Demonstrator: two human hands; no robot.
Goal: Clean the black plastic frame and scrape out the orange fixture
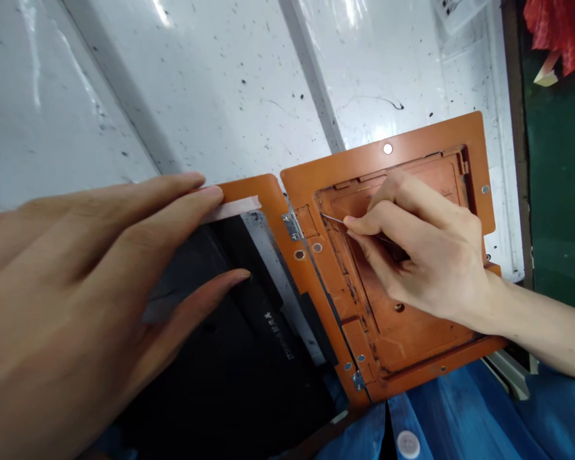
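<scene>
An orange hinged fixture lies open on a white table. Its right half is an empty recessed tray; its left half holds a black flat panel. My left hand lies flat with fingers stretched out over the panel, fingertips touching a strip of pale tape at the fixture's top edge. My right hand is closed in a pinch on thin metal tweezers, whose tip points at the left inner edge of the recessed tray.
The white table is speckled with black marks and crossed by grey seams. A dark green surface with a red object lies at the far right. Blue fabric with a white button shows at the bottom.
</scene>
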